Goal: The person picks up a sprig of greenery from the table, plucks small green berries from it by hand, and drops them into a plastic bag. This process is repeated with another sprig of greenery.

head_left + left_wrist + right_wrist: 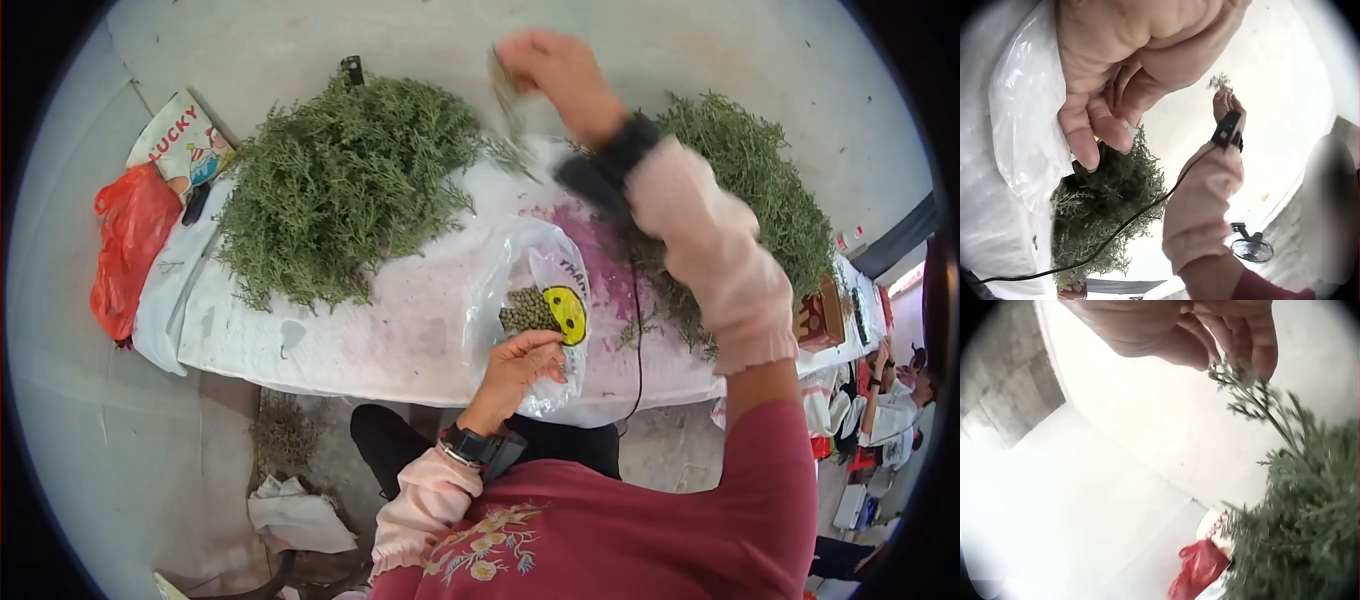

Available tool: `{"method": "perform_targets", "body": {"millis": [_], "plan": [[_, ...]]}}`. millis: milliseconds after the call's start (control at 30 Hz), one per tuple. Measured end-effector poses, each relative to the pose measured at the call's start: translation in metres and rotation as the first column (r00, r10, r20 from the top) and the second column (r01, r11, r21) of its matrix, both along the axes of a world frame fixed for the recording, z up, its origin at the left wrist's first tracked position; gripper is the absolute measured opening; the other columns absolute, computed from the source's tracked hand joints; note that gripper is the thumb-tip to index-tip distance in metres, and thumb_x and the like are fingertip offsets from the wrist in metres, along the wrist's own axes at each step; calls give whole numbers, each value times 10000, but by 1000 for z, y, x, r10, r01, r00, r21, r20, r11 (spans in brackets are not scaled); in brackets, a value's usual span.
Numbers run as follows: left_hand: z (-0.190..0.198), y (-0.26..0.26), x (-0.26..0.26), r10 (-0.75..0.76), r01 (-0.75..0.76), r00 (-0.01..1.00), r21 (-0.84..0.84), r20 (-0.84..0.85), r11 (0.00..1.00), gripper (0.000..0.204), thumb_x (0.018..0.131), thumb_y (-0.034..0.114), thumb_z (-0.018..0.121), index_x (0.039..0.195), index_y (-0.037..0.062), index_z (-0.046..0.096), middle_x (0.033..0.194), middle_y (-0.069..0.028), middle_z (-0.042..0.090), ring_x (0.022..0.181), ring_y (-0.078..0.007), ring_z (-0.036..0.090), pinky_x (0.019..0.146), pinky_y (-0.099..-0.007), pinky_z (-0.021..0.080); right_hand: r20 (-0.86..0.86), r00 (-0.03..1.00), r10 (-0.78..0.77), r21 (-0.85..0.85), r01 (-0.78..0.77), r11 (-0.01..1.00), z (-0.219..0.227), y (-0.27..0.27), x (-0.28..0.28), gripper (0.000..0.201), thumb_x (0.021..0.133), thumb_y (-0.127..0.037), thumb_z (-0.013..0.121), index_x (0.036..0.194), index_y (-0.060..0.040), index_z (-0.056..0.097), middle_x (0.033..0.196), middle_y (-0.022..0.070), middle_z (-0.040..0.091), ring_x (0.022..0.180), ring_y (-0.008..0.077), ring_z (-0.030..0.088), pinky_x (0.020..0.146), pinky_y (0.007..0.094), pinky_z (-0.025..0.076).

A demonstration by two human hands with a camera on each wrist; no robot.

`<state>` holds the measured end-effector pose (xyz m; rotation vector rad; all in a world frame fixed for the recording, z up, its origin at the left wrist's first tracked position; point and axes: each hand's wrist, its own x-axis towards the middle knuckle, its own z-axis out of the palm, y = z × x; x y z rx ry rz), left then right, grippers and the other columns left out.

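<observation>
My right hand point(560, 75) is raised beyond the table's far side and pinches a green leafy sprig point(1263, 412) between thumb and fingertips. The sprig is blurred in the head view, its lower end between two heaps. My left hand point(520, 370) is low over a clear plastic bag point(490, 290), fingers bent, with thumb and index tips close together beside the bag's yellow smiley print point(567, 312). I cannot tell whether they pinch the film. Small round greenish pellets point(527, 312) lie inside the bag. To its left is a big leafy heap point(350, 180).
A second leafy heap point(740, 170) is at the right, partly behind the right arm. A red bag point(135, 245) and a LUCKY-printed bag point(185, 140) are at the far left. A black cable point(640, 350) hangs over the table's near edge. More people are at the far right.
</observation>
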<state>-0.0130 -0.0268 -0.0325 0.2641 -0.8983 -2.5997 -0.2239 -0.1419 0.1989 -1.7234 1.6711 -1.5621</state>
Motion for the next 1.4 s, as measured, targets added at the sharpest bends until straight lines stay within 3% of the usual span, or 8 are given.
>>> {"method": "perform_targets", "body": {"millis": [100,200,400,667,900,1067,1167,1400], "plan": [[-3,0,-1,6,-5,1000,10,-24,1000,210,890,53,541,1079,-27,585,872,-100,627,732,-179,615,680,-340,532,76,993,86,-189,-70,979,30,-53,-3,406,818,-208,627,1140,21,532,965,138,617,789,176,593,674,288,495],[-6,-3,2,-4,4,999,14,-39,1000,211,888,50,543,1079,-29,585,875,-102,629,725,-178,615,679,-342,532,-217,975,56,-266,-114,957,29,-24,24,195,809,-182,605,904,-13,628,667,25,605,585,93,536,553,252,443],[-5,-3,1,-59,59,997,8,-41,998,207,883,47,544,1068,-37,583,869,-103,626,691,-168,608,673,-340,531,-542,837,67,171,32,985,-44,150,55,151,827,-67,593,968,-11,601,843,119,598,724,191,608,623,304,468],[2,-5,0,-108,108,994,15,32,994,201,882,47,541,1059,-42,573,840,-101,609,652,-153,591,662,-330,528,-631,705,-323,296,604,740,-135,297,39,257,798,-107,635,1033,-26,566,977,152,579,715,313,589,627,355,478],[7,-2,3,-75,77,995,-30,62,997,212,886,53,541,1066,-57,564,848,-114,603,653,-153,578,662,-333,527,-714,615,-335,397,749,531,-167,269,23,308,781,-158,649,1054,-38,568,996,158,569,709,323,595,620,359,484],[10,1,5,-34,39,997,-84,66,996,220,892,64,537,1070,-63,561,857,-122,601,661,-159,573,667,-334,525,-684,659,-313,310,650,694,-187,261,18,265,772,-156,622,1010,-46,581,927,149,585,704,310,609,596,386,490],[10,-1,4,-40,46,997,-100,63,994,231,895,71,534,1078,-67,558,863,-125,601,666,-160,574,669,-335,525,-182,936,-300,412,350,841,-155,273,44,195,783,-57,596,975,-20,596,942,110,571,691,160,581,629,273,467],[13,6,5,-17,43,992,-213,125,976,252,893,85,540,1090,-71,559,892,-130,613,670,-155,573,643,-305,506,415,882,-222,424,28,905,-165,282,96,195,737,-25,587,932,-16,597,850,72,575,704,133,551,655,236,431]]}}
